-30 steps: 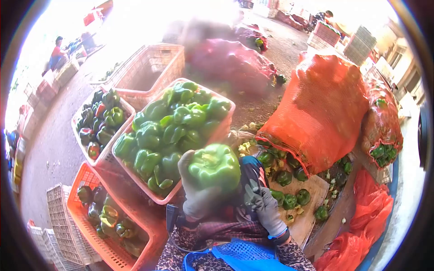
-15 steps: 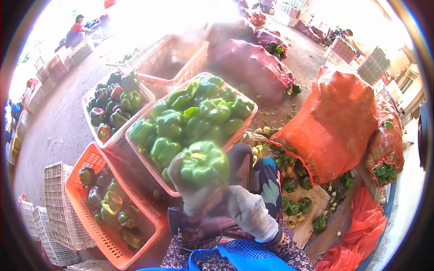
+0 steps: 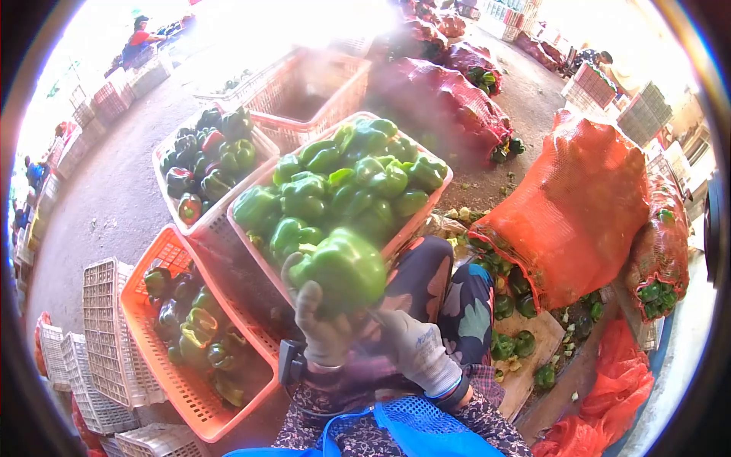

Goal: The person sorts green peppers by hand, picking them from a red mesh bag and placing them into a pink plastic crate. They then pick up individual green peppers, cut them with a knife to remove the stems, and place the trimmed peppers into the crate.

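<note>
A large green bell pepper (image 3: 340, 273) is in my gloved left hand (image 3: 324, 324), raised in front of the crate heaped with peppers. The stem end of this pepper points left. My right hand (image 3: 422, 346), in a pale work glove, is closed just below the pepper's right side; what its fingers hold, if anything, is hidden. Directly beyond is the pale pink crate (image 3: 438, 199) full of green bell peppers (image 3: 365, 183). To the left, an orange crate (image 3: 263, 404) holds darker peppers, some misshapen.
Another crate (image 3: 183, 226) contains dark and reddish peppers; behind it stands an empty-looking crate (image 3: 358, 95). An orange mesh sack (image 3: 567, 209) lies at right with peppers spilling from its mouth. Stacked crates (image 3: 106, 327) sit at left, and red netting (image 3: 609, 388) lies at lower right.
The pepper has turned in my left hand, its stem end going from facing me to pointing left. My right hand has moved slightly down and closer under the pepper. The view has shifted slightly.
</note>
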Available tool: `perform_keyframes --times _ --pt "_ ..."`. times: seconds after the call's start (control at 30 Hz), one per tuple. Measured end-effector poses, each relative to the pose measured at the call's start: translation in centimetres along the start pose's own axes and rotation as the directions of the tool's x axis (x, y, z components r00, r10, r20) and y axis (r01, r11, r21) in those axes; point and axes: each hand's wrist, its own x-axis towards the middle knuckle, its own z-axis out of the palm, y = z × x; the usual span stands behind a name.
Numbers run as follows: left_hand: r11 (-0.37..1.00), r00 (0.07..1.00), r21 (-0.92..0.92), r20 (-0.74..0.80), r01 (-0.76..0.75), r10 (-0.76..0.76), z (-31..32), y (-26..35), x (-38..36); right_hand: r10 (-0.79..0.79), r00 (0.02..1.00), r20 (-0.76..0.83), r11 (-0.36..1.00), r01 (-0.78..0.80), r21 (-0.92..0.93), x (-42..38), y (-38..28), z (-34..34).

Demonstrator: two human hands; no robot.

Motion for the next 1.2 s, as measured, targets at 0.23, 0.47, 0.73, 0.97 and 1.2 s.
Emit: perform_keyframes --times 0.23,0.47,0.73,0.97,1.2 --pt "0.958 0.978 -0.196 0.023 0.208 -0.208 -2.0 0.3 -0.1 -0.038 0.990 0.132 0.988 0.056 -0.142 3.3 3.0 0.3" --pt "0.960 0.973 -0.218 -0.103 0.179 -0.205 -6.1 0.3 1.0 -0.253 0.949 0.189 0.926 0.294 -0.236 7.8 5.1 1.5" --pt "0.932 0.999 -0.360 0.002 0.038 -0.040 -9.7 4.9 3.5 -0.330 0.942 0.059 0.908 0.334 -0.252 8.6 3.6 -4.6" --pt "0.983 0.976 0.175 0.200 0.052 -0.087 -3.6 6.4 2.7 0.017 0.920 0.392 0.774 -0.260 0.577 12.7 -1.8 -2.5" --pt "0.905 0.948 0.363 0.139 0.221 -0.288 -6.3 5.0 2.6 0.017 0.884 0.467 0.588 -0.387 0.710 9.9 0.0 0.8"
